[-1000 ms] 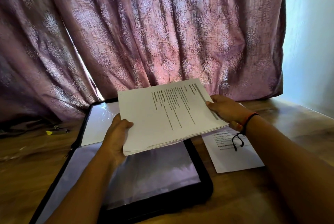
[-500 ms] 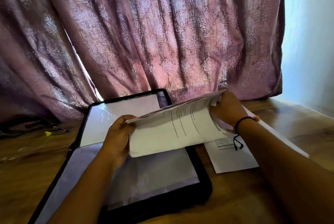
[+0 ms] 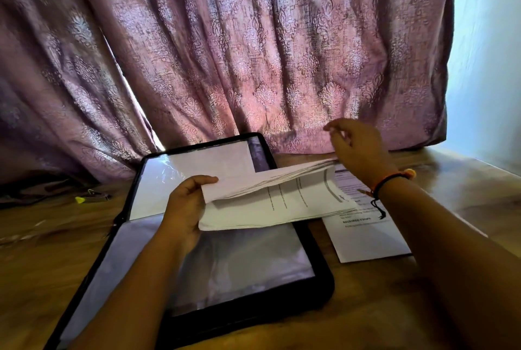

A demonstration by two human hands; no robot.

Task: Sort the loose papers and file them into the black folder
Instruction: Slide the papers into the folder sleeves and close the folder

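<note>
Two hands are at work on one stack of papers [image 3: 282,205], held above the far half of the black folder [image 3: 320,287]. Left hand [image 3: 184,208] grips the stack's left edge, thumb laid on top and fingers beneath. Right hand [image 3: 358,149] is raised at the stack's right end, its fingers blurred and loosely bent; the upper sheets fan up to meet its underside, but whether it pinches any sheet cannot be told. The stack is parted, upper pages lifted clear of the lower ones, with printed lines visible between. The folder lies open and flat on the wooden table [image 3: 366,318], clear sleeves facing up, and a white sheet shows in the far sleeve. One printed loose sheet [image 3: 369,242] lies on the table just right of the folder, partly under the stack and the right forearm. A braided band [image 3: 392,180] circles the right wrist. A patterned mauve curtain [image 3: 253,53] hangs behind the table.
</note>
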